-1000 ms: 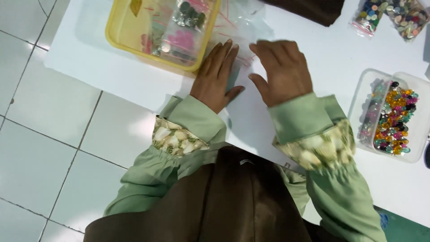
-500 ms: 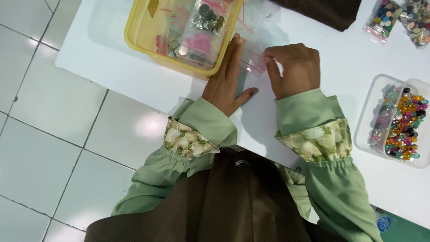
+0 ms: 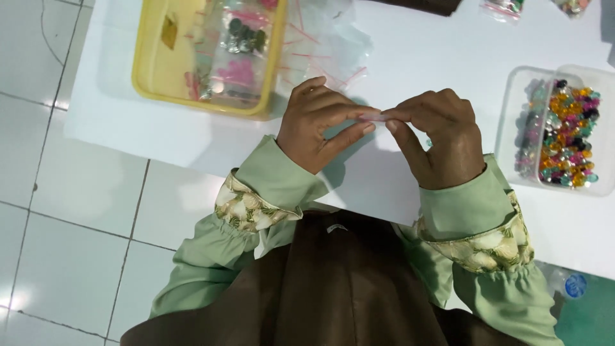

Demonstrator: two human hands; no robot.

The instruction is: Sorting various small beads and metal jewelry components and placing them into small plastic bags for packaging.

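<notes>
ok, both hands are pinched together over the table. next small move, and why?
Probably pull the fingertips slightly apart to open what looks like a small clear bag. The left hand and right hand meet fingertip to fingertip above the white table, pinching something thin and hard to make out. Loose clear bags lie by the yellow tray, and the clear tub of coloured beads sits beside the right hand.

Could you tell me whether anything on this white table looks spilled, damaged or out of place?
Nothing stands out. The coloured beads sit inside their clear container, small bags lie in the yellow tray, and both hands, left hand and right hand, meet fingertip to fingertip above the table.
</notes>
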